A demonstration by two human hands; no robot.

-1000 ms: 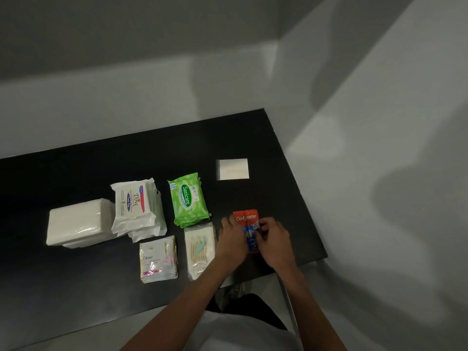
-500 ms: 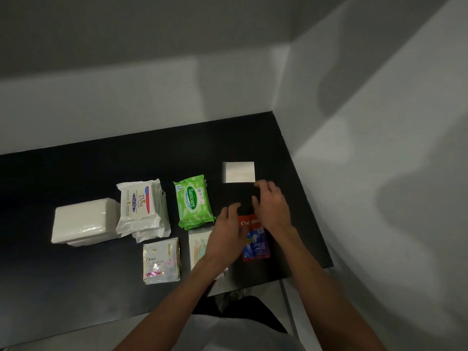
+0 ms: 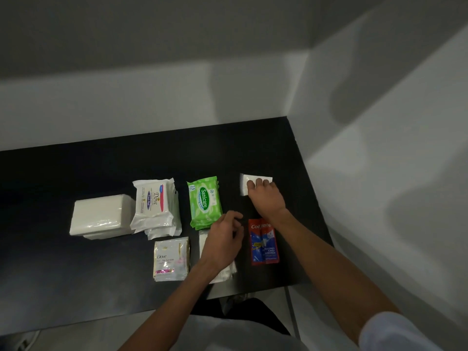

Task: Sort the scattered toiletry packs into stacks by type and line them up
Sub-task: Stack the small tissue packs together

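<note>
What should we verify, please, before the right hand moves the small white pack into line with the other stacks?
1. Right hand on the small white pack: ok, its fingers lie on top.
2. Grip round that pack: cannot tell, the thumb is hidden.
3. Room in the row: ok, bare table lies between the pack and the Sanicare wipes stack.
4. Left hand free to help: ok, loosely curled, nothing visibly held.
5. Colgate sachets clear of the arm: cannot tell, the right wrist covers their top corner.
</note>
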